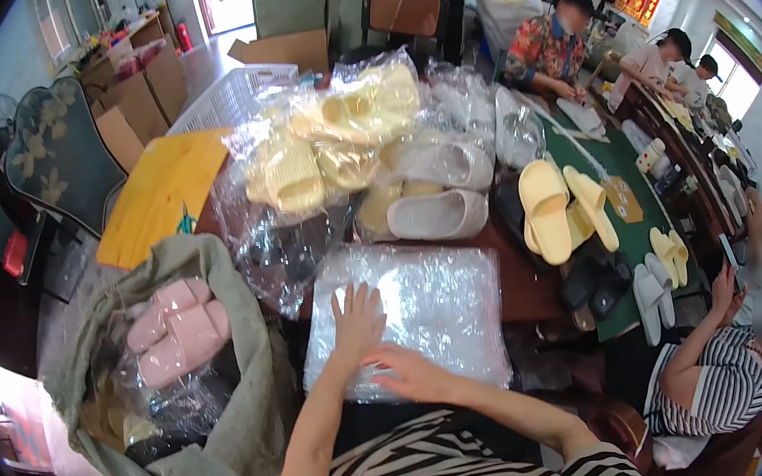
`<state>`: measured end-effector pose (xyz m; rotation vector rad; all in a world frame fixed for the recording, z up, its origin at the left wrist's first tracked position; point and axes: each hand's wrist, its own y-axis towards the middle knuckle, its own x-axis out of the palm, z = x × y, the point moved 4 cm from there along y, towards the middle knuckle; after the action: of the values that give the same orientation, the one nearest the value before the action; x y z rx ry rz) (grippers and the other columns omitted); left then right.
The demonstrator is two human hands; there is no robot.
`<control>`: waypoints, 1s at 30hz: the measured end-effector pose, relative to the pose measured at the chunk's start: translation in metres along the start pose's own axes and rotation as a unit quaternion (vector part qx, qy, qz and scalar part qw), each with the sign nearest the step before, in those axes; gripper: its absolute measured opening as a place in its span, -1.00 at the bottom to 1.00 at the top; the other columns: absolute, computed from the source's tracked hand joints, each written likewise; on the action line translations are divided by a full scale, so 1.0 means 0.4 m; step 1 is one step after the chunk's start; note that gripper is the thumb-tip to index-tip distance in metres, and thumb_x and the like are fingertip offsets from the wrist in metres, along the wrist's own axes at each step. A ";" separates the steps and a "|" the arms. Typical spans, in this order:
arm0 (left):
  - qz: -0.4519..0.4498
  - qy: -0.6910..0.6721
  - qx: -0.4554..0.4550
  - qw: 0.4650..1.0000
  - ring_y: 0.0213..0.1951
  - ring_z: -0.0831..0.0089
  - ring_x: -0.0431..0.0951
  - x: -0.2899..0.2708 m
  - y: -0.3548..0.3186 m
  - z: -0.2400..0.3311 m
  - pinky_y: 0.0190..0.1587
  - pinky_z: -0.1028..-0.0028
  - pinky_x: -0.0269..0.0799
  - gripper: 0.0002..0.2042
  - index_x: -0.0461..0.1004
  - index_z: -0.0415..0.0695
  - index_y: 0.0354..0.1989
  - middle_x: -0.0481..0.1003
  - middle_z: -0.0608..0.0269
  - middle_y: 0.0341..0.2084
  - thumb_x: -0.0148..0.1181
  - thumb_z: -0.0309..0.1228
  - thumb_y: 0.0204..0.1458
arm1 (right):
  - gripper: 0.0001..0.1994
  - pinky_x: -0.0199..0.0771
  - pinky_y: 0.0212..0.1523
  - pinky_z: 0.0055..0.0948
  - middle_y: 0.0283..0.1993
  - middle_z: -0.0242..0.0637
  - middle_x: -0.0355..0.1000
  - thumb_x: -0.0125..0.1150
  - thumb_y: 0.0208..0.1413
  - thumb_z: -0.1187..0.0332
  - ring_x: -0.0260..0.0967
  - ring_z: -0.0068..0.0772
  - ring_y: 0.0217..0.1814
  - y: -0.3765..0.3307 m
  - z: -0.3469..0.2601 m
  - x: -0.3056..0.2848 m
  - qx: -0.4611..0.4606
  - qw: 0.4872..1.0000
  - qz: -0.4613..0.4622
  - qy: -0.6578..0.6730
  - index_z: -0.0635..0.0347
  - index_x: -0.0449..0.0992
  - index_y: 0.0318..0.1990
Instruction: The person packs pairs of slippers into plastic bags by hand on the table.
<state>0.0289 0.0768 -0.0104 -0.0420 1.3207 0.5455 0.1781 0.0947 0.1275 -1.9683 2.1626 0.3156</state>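
A thick stack of clear plastic bags [439, 292] lies at the table's near edge in front of me. My left hand [359, 323] rests on its left part, palm down with the fingers spread. Just nearer to me, my right hand [408, 373] is above the stack's front edge. Its fingers point left toward my left wrist, loosely apart, and nothing shows in them. Beyond the stack, a grey slipper [440, 216] and several bagged yellow slippers [289, 175] are heaped.
To the left stands an open green sack [256, 421] with bagged pink slippers [183, 336] inside. Loose yellow slippers [546, 212] and black slippers [598, 283] lie to the right. A person in stripes [721, 373] sits at the right; others work along the far tables.
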 end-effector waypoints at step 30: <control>0.009 -0.026 -0.008 1.000 0.38 0.02 0.09 -0.036 0.026 0.011 0.39 -0.20 -0.17 -0.41 0.35 -0.02 0.25 0.25 0.12 0.30 0.19 -0.07 0.03 | -0.70 0.32 0.20 -0.26 0.06 -0.12 0.31 0.14 0.28 0.30 0.27 -0.11 0.19 0.021 -0.019 0.147 0.010 1.000 0.019 0.021 0.24 0.38 0.07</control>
<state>0.0265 0.0823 0.0071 -0.0287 1.2674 0.5679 0.1643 0.0372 0.1179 -1.9433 2.2217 0.2605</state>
